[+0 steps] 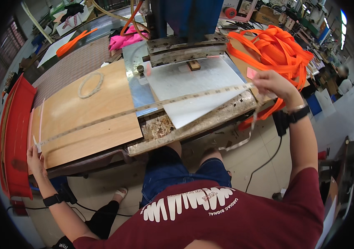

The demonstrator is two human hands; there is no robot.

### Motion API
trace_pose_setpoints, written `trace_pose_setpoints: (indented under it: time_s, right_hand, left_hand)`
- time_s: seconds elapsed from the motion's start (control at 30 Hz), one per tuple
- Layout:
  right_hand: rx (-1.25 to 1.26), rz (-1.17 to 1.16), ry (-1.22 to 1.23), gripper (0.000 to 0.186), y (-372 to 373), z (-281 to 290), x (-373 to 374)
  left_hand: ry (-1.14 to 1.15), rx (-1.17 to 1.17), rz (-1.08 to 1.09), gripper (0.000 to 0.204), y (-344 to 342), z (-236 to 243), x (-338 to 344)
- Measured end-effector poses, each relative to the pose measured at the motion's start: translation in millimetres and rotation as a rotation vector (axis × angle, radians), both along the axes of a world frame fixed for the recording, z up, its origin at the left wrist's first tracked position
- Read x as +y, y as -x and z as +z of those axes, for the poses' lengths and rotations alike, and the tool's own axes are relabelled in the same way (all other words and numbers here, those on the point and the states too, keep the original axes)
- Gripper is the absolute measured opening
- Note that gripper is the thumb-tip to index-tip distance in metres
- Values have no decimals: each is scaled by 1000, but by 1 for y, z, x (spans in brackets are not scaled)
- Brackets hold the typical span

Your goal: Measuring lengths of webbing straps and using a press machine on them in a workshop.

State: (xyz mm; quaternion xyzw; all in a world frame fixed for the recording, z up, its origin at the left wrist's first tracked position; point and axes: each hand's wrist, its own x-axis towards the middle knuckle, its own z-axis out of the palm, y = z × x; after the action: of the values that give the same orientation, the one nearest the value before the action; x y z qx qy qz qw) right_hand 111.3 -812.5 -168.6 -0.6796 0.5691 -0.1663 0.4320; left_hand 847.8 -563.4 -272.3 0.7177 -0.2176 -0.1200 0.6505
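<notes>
A pale tape measure [110,119] stretches slantwise between my two hands, over a plywood board [98,145] and a white plate [185,112]. My left hand [37,162] is closed on its white end at the board's left edge. Beyond the white plate's right corner, my right hand [274,84] pinches the tape between thumb and fingers. From there the tape's loose length hangs below the work surface toward the floor. A small pink piece [251,73] lies beside my right fingers.
Above the white plate stands a machine with a blue body and metal head [187,49]. Orange webbing [278,50] is heaped at the right. A ring of pale cord [90,85] lies on the board. At the far left stands a red tray [15,141].
</notes>
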Motion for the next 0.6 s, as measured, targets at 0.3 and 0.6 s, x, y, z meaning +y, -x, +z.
trace_pose_setpoints:
  time_s: [0.3,0.6]
  right_hand:
    - [235,224,124,15,-28,-28,-65]
    - [381,420,-158,13,-12,6,-56]
  left_hand:
    - [-174,-156,36,11,-17,-6,13]
    - [-536,-395,30,5,62,125,81]
